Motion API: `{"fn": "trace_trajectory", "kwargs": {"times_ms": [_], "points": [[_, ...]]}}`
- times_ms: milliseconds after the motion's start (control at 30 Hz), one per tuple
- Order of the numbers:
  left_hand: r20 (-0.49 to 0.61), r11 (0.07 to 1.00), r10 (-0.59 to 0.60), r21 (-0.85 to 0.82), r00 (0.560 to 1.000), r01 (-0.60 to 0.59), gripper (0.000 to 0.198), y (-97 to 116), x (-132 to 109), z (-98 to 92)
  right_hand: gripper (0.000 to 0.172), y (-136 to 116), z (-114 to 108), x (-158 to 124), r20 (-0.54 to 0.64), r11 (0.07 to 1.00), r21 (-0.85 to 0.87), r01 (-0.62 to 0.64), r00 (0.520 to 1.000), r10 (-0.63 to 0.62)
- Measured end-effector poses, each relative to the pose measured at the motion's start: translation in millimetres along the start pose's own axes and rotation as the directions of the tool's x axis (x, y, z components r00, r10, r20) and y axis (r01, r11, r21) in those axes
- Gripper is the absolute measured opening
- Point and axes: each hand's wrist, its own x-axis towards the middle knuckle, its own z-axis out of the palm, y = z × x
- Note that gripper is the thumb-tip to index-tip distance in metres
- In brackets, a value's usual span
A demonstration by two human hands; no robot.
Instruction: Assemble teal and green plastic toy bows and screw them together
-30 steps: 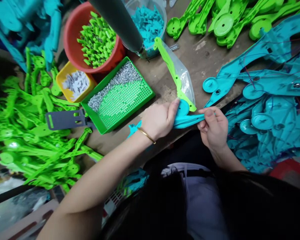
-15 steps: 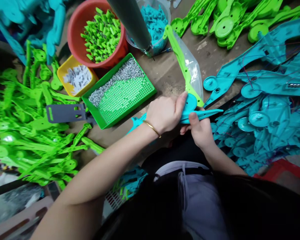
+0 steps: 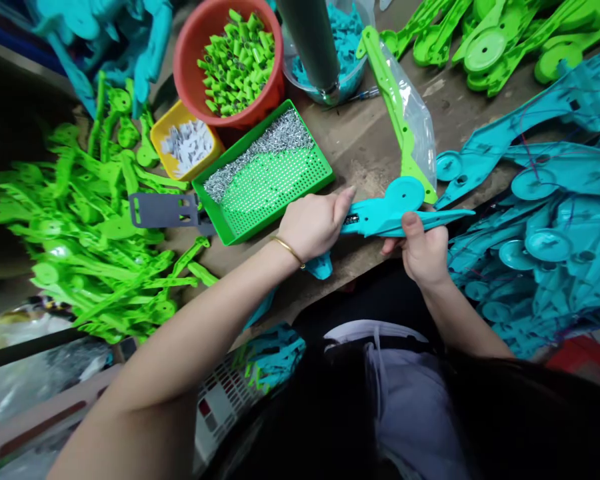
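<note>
A blue plastic housing (image 3: 375, 215) with a round disc on its upper edge and a long pointed end lies across both my hands. My left hand (image 3: 313, 223), with a gold bangle at the wrist, is closed round its left end; a dark slot shows beside the thumb. My right hand (image 3: 425, 250) grips it below the disc, thumb on top and fingers underneath. Just beyond the disc, a green plastic arm (image 3: 395, 110) with a clear sheet along its side lies on the table. What my left fingers cover is hidden.
A green perforated tray (image 3: 270, 213) of screws stands left of my hands, with a yellow box (image 3: 173, 167) and a red bowl (image 3: 180, 60) behind it. Green parts (image 3: 115, 267) pile up at left, blue housings (image 3: 545, 247) at right. A grey post (image 3: 310, 47) rises at the back.
My left hand has shifted left along the blue housing, off the disc to its left end. My right hand keeps its grip. The whole view has swung a little, moving the table things right.
</note>
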Motion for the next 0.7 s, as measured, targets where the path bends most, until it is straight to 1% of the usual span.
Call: {"fn": "trace_trajectory", "kwargs": {"times_ms": [67, 167, 200, 267, 333, 367, 400, 467, 500, 533, 600, 633, 667, 700], "points": [[-0.017, 1.0, -0.015, -0.013, 1.0, 0.015, 0.058, 3.2, 3.4, 2.9, 0.039, 0.0, 0.1, 2.1, 0.006, 1.0, 0.01, 0.003, 1.0, -0.003], [-0.033, 0.996, -0.036, -0.085, 0.999, 0.033, 0.056, 4.7, 1.1, -3.2, 0.04, -5.0, -1.0, 6.9, 0.009, 1.0, 0.013, 0.013, 1.0, -0.013], [-0.054, 0.993, -0.033, -0.116, 0.998, 0.026, 0.054, 1.9, -3.6, -6.3, 0.042, -7.6, -1.4, 8.9, -0.004, 1.0, 0.001, 0.021, 1.0, -0.021], [-0.132, 0.984, -0.043, -0.177, 0.99, 0.019, 0.051, -9.8, -19.5, -10.1, 0.046, -12.9, -2.2, 13.1, -0.047, 0.999, -0.029, 0.038, 0.998, -0.039], [-0.183, 0.97, -0.11, -0.234, 0.977, 0.066, 0.052, -27.2, -41.0, -8.3, 0.049, -17.6, -2.7, 17.1, -0.081, 0.998, -0.039, 0.048, 0.995, -0.051], [-0.156, 0.959, -0.156, -0.259, 0.975, 0.112, 0.054, -36.4, -52.0, -5.3, 0.05, -19.5, -2.9, 18.9, -0.089, 0.998, -0.035, 0.05, 0.995, -0.053], [-0.095, 0.947, -0.186, -0.283, 0.978, 0.153, 0.056, -44.9, -62.1, -1.5, 0.05, -21.1, -2.8, 20.4, -0.091, 0.998, -0.032, 0.049, 0.994, -0.051], [0.029, 0.923, -0.2, -0.329, 0.979, 0.198, 0.061, -57.1, -77.2, 6.6, 0.05, -23.4, -1.8, 21.7, -0.089, 0.998, -0.03, 0.053, 0.994, -0.056], [0.06, 0.917, -0.2, -0.34, 0.978, 0.208, 0.063, -60.2, -81.7, 10.1, 0.049, -23.9, -0.3, 21.1, -0.09, 0.998, -0.024, 0.06, 0.994, -0.062], [0.064, 0.914, -0.207, -0.344, 0.976, 0.216, 0.065, -61.2, -84.1, 12.8, 0.049, -23.8, 2.3, 19.2, -0.085, 0.998, -0.01, 0.065, 0.994, -0.066], [0.028, 0.912, -0.244, -0.333, 0.969, 0.239, 0.068, -58.3, -83.9, 15.5, 0.053, -21.3, 11.5, 10.9, -0.042, 0.998, 0.04, 0.039, 0.998, -0.037], [0.013, 0.91, -0.26, -0.331, 0.965, 0.25, 0.068, -55.1, -81.9, 15.7, 0.058, -18.5, 18.1, 4.7, 0.014, 0.998, 0.059, -0.006, 1.0, 0.005], [0.008, 0.907, -0.268, -0.334, 0.963, 0.255, 0.069, -51.2, -79.1, 15.6, 0.062, -14.8, 25.8, -2.4, 0.1, 0.996, 0.053, -0.071, 0.993, 0.065], [0.004, 0.908, -0.268, -0.334, 0.963, 0.254, 0.069, -47.1, -75.9, 15.1, 0.064, -10.4, 34.1, -9.8, 0.19, 0.99, 0.009, -0.139, 0.973, 0.134]]}}
